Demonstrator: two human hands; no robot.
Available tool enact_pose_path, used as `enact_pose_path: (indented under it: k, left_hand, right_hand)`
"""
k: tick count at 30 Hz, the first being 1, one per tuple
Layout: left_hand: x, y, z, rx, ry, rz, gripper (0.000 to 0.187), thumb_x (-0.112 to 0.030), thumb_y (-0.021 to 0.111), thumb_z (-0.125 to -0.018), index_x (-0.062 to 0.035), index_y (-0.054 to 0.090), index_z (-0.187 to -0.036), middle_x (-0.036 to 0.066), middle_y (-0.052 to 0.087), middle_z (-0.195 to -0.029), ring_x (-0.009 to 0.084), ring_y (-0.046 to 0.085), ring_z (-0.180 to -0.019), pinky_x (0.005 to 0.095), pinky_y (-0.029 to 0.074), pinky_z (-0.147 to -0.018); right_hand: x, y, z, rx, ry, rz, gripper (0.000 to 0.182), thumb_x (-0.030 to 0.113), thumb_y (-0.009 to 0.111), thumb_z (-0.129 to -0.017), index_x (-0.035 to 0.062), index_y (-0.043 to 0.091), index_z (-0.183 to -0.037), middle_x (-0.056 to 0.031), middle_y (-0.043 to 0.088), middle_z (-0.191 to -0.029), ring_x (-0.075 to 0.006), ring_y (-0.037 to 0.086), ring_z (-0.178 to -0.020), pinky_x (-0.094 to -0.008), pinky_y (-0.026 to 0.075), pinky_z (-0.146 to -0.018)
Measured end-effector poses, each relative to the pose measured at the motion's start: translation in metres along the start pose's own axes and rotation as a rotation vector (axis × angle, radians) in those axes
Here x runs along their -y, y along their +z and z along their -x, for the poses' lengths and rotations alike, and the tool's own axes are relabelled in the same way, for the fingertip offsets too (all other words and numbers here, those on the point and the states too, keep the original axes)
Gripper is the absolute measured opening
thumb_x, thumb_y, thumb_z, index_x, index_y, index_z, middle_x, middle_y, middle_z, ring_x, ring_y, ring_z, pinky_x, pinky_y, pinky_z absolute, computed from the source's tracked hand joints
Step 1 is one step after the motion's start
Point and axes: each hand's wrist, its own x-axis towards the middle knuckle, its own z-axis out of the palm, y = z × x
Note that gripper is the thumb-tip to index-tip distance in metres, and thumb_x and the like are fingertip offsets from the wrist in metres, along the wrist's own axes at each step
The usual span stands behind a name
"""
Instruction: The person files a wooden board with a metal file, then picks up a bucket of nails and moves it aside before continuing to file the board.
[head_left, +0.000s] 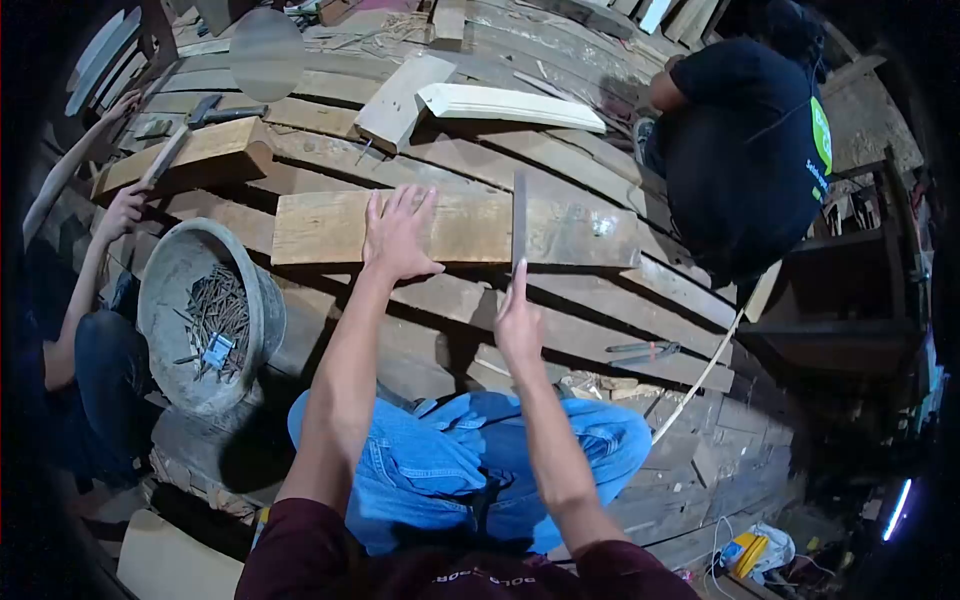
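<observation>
A thick wooden block (460, 228) lies crosswise on the planks in front of me. My left hand (402, 230) rests on top of it with fingers spread. Below the block's near edge, my right hand (519, 325) is closed around the lower end of a narrow, flat metal blade (519, 215), perhaps a file or chisel. The blade lies across the block's top, right of my left hand; its grip is hidden in my fingers.
A bucket (275, 305) of nails stands at left. Beyond it, a person's hand (125, 212) holds a flat tool near another block (190, 165) and a hammer (225, 113). Pliers (645, 352) lie at right. Another person (735, 150) crouches at upper right.
</observation>
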Motion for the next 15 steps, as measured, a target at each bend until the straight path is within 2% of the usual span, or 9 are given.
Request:
enact_pose_path:
  k: [3,5,6,8,9,10,12,15]
  left_hand:
    - [-0.002,-0.004,-0.003,0.041,0.007,0.000,0.119,-0.055,0.085,-0.051,-0.0190,0.032,-0.151,0.009,0.037,-0.150,0.0242,0.027,-0.144,0.0551,0.010,-0.118]
    - [-0.002,-0.008,-0.002,0.059,-0.019,0.003,0.118,-0.056,0.084,-0.051,-0.0185,0.032,-0.151,0.010,0.037,-0.151,0.0240,0.027,-0.144,0.0541,0.009,-0.119]
    - [-0.002,-0.013,-0.002,0.092,-0.041,0.017,0.119,-0.056,0.084,-0.051,-0.0187,0.032,-0.151,0.010,0.035,-0.153,0.0239,0.026,-0.145,0.0540,0.009,-0.119]
    - [-0.001,-0.016,0.001,0.103,0.012,0.018,0.118,-0.059,0.080,-0.053,-0.0175,0.031,-0.152,0.006,0.032,-0.156,0.0220,0.023,-0.146,0.0569,0.010,-0.118]
    - [0.008,-0.003,-0.001,0.030,0.019,0.085,0.122,-0.056,0.085,-0.045,-0.0182,0.035,-0.150,0.008,0.036,-0.154,0.0277,0.026,-0.145,0.0594,0.012,-0.117]
    - [0.007,-0.008,-0.001,0.029,0.032,0.109,0.122,-0.056,0.085,-0.046,-0.0169,0.035,-0.150,0.009,0.036,-0.153,0.0274,0.026,-0.145,0.0597,0.011,-0.117]
    - [0.006,-0.018,0.000,0.073,0.019,0.067,0.121,-0.056,0.084,-0.050,-0.0171,0.030,-0.151,0.010,0.032,-0.155,0.0274,0.025,-0.145,0.0597,0.009,-0.117]
    - [0.004,-0.012,0.005,0.054,0.021,0.067,0.120,-0.055,0.084,-0.051,-0.0162,0.030,-0.151,0.010,0.034,-0.154,0.0259,0.023,-0.146,0.0577,0.009,-0.117]
  right_hand:
    - [0.003,0.003,-0.030,-0.062,-0.015,0.039,0.053,0.026,0.041,-0.102,0.0191,0.025,-0.152,-0.0301,0.062,-0.070,-0.0478,0.062,-0.066,-0.0568,0.047,-0.058]
    - [0.005,0.004,-0.017,-0.066,-0.047,-0.081,0.055,0.025,0.044,-0.101,0.0177,0.025,-0.152,-0.0295,0.060,-0.068,-0.0451,0.062,-0.063,-0.0532,0.047,-0.059]
    - [0.009,0.000,-0.007,0.065,0.049,-0.081,0.058,0.023,0.044,-0.101,0.0151,0.021,-0.154,-0.0297,0.062,-0.071,-0.0484,0.062,-0.067,-0.0551,0.046,-0.060]
    - [0.009,0.000,0.027,0.053,0.055,-0.159,0.058,0.023,0.042,-0.101,0.0204,0.020,-0.155,-0.0324,0.064,-0.082,-0.0512,0.062,-0.075,-0.0555,0.047,-0.065]
    - [0.008,0.002,0.039,0.041,0.033,-0.114,0.058,0.024,0.043,-0.101,0.0222,0.020,-0.154,-0.0335,0.063,-0.083,-0.0516,0.062,-0.075,-0.0563,0.047,-0.065]
    - [0.027,-0.015,0.048,0.115,0.145,-0.076,0.059,0.019,0.043,-0.100,0.0198,0.021,-0.154,-0.0316,0.064,-0.096,-0.0495,0.063,-0.081,-0.0544,0.048,-0.067]
    - [0.022,-0.008,0.056,0.061,0.080,-0.053,0.055,0.020,0.041,-0.101,0.0200,0.024,-0.154,-0.0307,0.062,-0.112,-0.0501,0.062,-0.084,-0.0534,0.049,-0.071]
    - [-0.012,0.015,0.054,-0.039,-0.069,-0.108,0.053,0.017,0.039,-0.101,0.0136,0.026,-0.153,-0.0319,0.053,-0.128,-0.0507,0.060,-0.098,-0.0529,0.049,-0.080]
